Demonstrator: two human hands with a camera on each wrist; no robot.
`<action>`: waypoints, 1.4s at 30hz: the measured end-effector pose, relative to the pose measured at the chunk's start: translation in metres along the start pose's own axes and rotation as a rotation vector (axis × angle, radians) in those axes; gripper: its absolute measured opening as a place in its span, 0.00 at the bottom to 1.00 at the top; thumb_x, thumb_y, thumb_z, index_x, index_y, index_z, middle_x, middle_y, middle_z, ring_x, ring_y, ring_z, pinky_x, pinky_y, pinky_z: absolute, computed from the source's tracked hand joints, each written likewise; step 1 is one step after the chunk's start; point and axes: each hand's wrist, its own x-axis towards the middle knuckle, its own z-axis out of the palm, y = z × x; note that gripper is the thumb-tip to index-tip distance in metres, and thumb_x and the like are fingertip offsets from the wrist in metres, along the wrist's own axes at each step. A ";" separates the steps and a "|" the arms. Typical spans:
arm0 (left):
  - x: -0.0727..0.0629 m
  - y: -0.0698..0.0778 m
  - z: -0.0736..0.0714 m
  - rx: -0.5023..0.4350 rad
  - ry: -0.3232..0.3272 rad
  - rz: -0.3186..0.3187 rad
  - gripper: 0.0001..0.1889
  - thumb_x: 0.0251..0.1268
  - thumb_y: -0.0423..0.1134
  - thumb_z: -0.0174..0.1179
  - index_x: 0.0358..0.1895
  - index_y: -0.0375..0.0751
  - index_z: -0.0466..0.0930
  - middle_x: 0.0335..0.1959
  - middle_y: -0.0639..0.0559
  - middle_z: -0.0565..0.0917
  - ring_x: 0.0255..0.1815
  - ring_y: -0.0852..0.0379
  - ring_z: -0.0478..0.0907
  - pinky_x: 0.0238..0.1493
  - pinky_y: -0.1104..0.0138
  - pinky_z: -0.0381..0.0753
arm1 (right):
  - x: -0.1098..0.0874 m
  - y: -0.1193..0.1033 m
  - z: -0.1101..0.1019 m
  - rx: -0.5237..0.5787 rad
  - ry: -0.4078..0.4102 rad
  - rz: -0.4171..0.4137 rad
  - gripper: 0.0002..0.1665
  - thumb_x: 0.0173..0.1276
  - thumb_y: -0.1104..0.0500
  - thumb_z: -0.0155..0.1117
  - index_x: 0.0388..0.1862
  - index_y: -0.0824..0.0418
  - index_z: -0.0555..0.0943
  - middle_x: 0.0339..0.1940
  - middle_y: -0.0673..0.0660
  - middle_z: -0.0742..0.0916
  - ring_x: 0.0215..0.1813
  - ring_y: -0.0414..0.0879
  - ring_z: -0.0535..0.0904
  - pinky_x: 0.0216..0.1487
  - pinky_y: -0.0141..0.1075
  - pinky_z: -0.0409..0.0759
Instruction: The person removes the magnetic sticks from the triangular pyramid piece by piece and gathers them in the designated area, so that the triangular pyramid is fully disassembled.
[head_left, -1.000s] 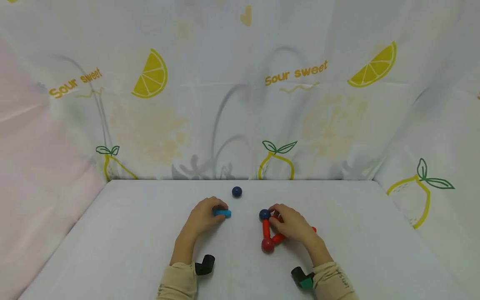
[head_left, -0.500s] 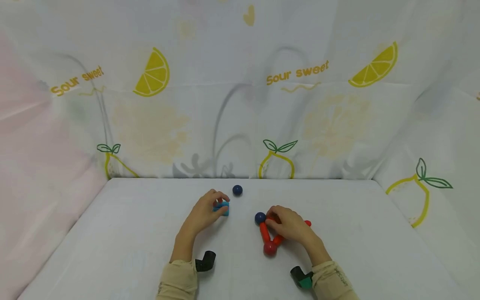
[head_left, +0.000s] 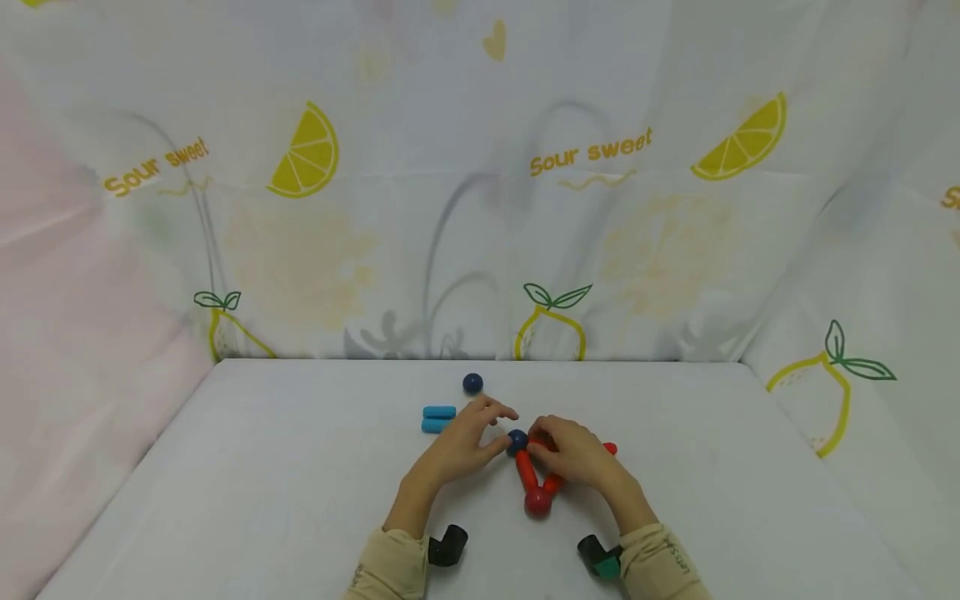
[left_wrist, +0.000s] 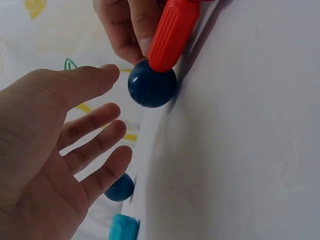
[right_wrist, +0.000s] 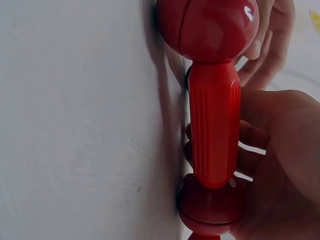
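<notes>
My left hand (head_left: 467, 442), fingers apart and holding nothing, hovers beside the navy ball (head_left: 517, 442) at the corner of a toy rod-and-ball frame. A small gap parts its thumb from that ball in the left wrist view. My right hand (head_left: 572, 450) has its fingers curled over the frame's far side, gripping a mostly hidden red rod (head_left: 540, 439). Another red rod (head_left: 527, 471) joins the navy ball to a red ball (head_left: 537, 502) at the front. In the right wrist view a ribbed red rod (right_wrist: 215, 125) links two red balls before the palm.
Two light-blue rods (head_left: 438, 412) lie side by side left of my left hand. Behind them is a loose navy ball (head_left: 472, 383). A red rod end (head_left: 611, 448) sticks out right of my right hand. A printed curtain (head_left: 480, 250) hangs behind the white table (head_left: 247, 500).
My left hand has let go of the light-blue rods, leaving them side by side, and moved right to the frame. The frame has turned and shifted slightly left under my right hand.
</notes>
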 end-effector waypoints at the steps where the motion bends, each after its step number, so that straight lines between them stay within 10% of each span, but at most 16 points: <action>1: 0.000 0.000 0.002 -0.006 -0.006 -0.003 0.16 0.63 0.37 0.61 0.54 0.42 0.77 0.49 0.47 0.77 0.49 0.50 0.75 0.52 0.58 0.77 | 0.000 0.000 0.000 -0.004 -0.002 -0.001 0.09 0.65 0.55 0.62 0.42 0.56 0.79 0.29 0.45 0.79 0.33 0.39 0.72 0.34 0.32 0.72; 20: 0.003 0.000 0.004 0.018 -0.086 -0.024 0.14 0.58 0.35 0.65 0.48 0.43 0.80 0.42 0.51 0.83 0.42 0.55 0.80 0.46 0.67 0.79 | 0.000 0.003 -0.002 0.052 -0.008 -0.050 0.05 0.68 0.58 0.59 0.42 0.55 0.78 0.33 0.45 0.80 0.36 0.39 0.73 0.40 0.32 0.75; 31: 0.001 -0.003 0.005 0.054 0.038 -0.099 0.14 0.55 0.39 0.67 0.45 0.45 0.79 0.40 0.53 0.80 0.40 0.57 0.78 0.43 0.68 0.79 | -0.001 -0.006 -0.001 -0.041 -0.060 -0.009 0.20 0.60 0.40 0.64 0.42 0.52 0.79 0.34 0.47 0.78 0.38 0.41 0.72 0.40 0.39 0.71; 42: 0.002 -0.006 0.004 0.070 0.102 -0.075 0.15 0.55 0.36 0.67 0.46 0.43 0.79 0.40 0.51 0.81 0.39 0.56 0.79 0.42 0.68 0.81 | -0.001 0.000 -0.003 -0.032 -0.018 -0.055 0.07 0.64 0.57 0.63 0.41 0.54 0.79 0.30 0.45 0.77 0.33 0.40 0.71 0.34 0.30 0.70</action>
